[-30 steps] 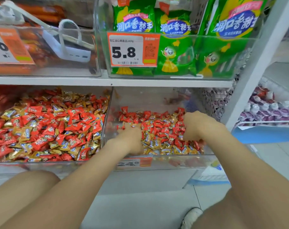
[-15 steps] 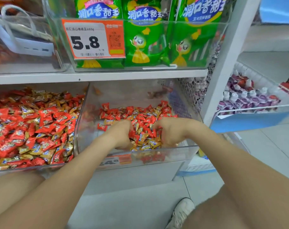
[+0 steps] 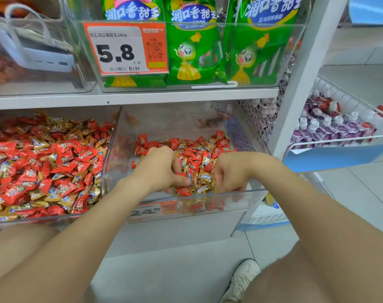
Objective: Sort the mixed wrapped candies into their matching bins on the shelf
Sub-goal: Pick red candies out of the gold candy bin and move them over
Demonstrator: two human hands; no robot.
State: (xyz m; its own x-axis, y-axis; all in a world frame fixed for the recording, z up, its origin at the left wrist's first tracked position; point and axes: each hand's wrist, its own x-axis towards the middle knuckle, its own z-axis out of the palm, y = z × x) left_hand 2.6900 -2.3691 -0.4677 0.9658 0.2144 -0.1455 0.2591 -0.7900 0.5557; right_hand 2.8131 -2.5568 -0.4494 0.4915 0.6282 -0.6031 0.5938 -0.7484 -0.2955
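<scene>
Both hands are reaching into the clear bin point(image 3: 254, 200) on the lower shelf. The left hand point(image 3: 162, 169) is curling its fingers and pinching a red candy point(image 3: 182, 174) between thumb and forefinger, just above the pile of red and gold candies point(image 3: 199, 149). The right hand point(image 3: 232, 171), at its 3 o'clock, is digging curled fingers into the pile by the front wall; whether it is gripping anything I cannot tell. At 9 o'clock a fuller bin point(image 3: 33, 220) is holding the same mix.
</scene>
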